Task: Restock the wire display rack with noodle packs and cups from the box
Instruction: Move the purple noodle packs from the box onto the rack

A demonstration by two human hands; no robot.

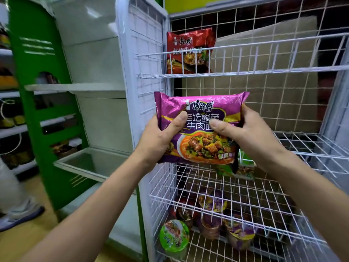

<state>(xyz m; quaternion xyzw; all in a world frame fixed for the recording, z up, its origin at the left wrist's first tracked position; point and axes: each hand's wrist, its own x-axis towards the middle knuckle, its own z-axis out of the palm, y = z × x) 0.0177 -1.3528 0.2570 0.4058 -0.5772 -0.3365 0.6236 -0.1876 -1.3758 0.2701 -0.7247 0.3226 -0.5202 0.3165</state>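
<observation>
Purple noodle pack (200, 127) held upright in front of the white wire rack (245, 72), at middle-shelf height. Left hand (162, 137) clamps its left edge, thumb pressed on the front; right hand (243, 129) pinches the right side likewise. Red noodle pack (189, 51) stands far left on the top shelf. Green-lidded cup (173, 235) and purple cups (239, 235) sit in the bottom basket.

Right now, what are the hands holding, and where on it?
Both hands hold the purple noodle pack: left hand on its left edge, right hand on its right edge.
</observation>
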